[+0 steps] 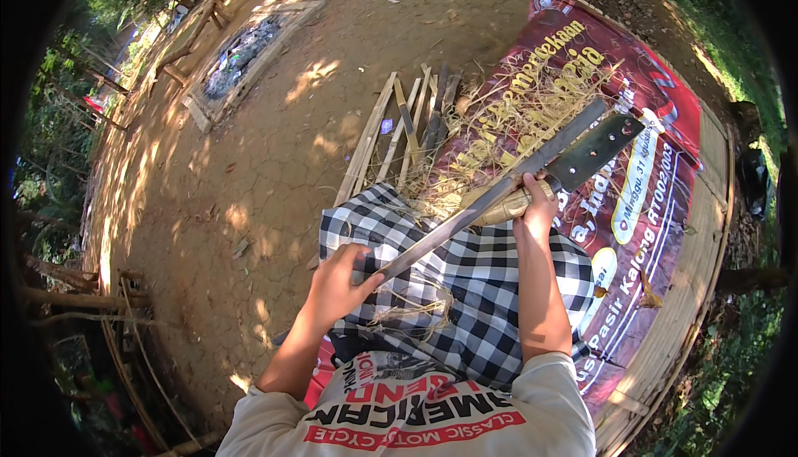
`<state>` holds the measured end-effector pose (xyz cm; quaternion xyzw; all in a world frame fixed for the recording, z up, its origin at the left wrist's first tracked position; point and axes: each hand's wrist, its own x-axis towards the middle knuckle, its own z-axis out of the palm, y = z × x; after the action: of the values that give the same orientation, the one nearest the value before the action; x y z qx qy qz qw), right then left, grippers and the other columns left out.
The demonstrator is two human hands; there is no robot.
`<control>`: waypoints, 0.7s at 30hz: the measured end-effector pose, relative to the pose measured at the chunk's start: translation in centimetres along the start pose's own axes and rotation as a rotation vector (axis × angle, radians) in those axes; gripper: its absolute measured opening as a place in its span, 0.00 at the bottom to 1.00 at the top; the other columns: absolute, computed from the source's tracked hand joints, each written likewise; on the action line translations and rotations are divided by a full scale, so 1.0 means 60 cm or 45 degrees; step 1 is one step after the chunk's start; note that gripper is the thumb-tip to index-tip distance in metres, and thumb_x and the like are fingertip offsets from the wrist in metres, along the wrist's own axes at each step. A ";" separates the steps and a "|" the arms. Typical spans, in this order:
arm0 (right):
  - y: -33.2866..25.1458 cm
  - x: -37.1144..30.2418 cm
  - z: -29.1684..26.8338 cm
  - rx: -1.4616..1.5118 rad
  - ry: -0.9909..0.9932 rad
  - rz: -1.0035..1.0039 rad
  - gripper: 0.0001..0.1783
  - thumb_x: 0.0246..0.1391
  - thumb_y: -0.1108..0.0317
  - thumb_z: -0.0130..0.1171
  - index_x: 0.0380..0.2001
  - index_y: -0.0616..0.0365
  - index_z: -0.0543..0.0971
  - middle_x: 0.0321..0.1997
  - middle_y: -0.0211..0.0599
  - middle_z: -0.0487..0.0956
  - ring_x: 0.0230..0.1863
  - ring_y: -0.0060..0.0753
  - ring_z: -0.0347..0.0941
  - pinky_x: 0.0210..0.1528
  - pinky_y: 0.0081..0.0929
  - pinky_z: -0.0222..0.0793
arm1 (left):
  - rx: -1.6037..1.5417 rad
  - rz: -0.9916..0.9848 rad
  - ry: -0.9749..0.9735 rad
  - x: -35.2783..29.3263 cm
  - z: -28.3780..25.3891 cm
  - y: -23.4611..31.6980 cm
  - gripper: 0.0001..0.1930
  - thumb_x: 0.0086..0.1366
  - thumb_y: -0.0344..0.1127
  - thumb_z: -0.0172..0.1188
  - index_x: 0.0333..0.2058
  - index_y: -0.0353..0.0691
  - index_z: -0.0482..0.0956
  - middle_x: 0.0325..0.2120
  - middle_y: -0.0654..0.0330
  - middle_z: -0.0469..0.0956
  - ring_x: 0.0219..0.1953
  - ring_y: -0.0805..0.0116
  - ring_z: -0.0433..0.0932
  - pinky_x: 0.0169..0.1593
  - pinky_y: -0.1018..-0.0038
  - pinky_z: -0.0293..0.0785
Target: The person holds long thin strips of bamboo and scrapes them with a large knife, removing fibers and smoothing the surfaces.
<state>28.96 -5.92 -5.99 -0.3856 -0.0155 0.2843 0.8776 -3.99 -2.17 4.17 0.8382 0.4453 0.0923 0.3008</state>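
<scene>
A long, flat grey-brown bamboo or wood strip (449,228) slants across my lap, its far end up at the right. My left hand (337,284) holds its near end, with the thumb along it. My right hand (536,206) grips the wooden handle of a machete (597,151), where the handle meets the wide dark blade. The blade points away to the right, close beside the strip's far part. Beneath both lies a black-and-white checked cloth (474,291) over my lap, with thin shavings (416,312) on it.
A dark red printed banner (640,233) covers a bamboo platform (706,199) at the right, strewn with curled shavings (532,95). Several slats (366,145) lie ahead on the bare earth. A framed ash pit (241,54) is at the far left; rough poles (91,297) stand at the left edge.
</scene>
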 end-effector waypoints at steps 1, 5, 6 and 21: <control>-0.003 0.002 -0.003 0.033 -0.022 -0.009 0.12 0.49 0.81 0.60 0.36 0.58 0.71 0.32 0.34 0.76 0.32 0.32 0.76 0.38 0.29 0.74 | 0.194 -0.061 -0.071 -0.005 -0.015 -0.020 0.24 0.53 0.44 0.70 0.43 0.37 0.75 0.37 0.53 0.79 0.38 0.54 0.79 0.43 0.62 0.74; -0.003 0.005 -0.009 0.045 -0.098 0.003 0.11 0.51 0.80 0.59 0.36 0.58 0.72 0.33 0.34 0.77 0.34 0.31 0.77 0.39 0.28 0.74 | 0.368 -0.239 -0.371 -0.050 -0.029 -0.079 0.23 0.50 0.45 0.72 0.41 0.39 0.76 0.35 0.51 0.81 0.38 0.51 0.80 0.42 0.62 0.75; -0.002 0.003 -0.004 0.044 -0.086 0.001 0.10 0.51 0.80 0.59 0.36 0.58 0.72 0.33 0.34 0.77 0.34 0.32 0.77 0.40 0.28 0.74 | 0.328 -0.273 -0.387 -0.058 -0.025 -0.089 0.21 0.50 0.44 0.72 0.38 0.38 0.77 0.32 0.51 0.81 0.36 0.51 0.81 0.40 0.62 0.75; -0.013 -0.016 0.026 -0.009 -0.214 0.172 0.13 0.50 0.83 0.59 0.35 0.59 0.68 0.39 0.47 0.80 0.31 0.36 0.77 0.33 0.29 0.76 | -0.220 -0.255 -0.402 -0.084 -0.010 -0.139 0.12 0.60 0.36 0.65 0.29 0.39 0.70 0.19 0.63 0.69 0.24 0.77 0.67 0.28 0.74 0.65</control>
<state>28.16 -5.78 -4.16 -0.3635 -0.0641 0.3742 0.8507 -12.96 -2.41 0.35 0.7650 0.4641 -0.0326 0.4454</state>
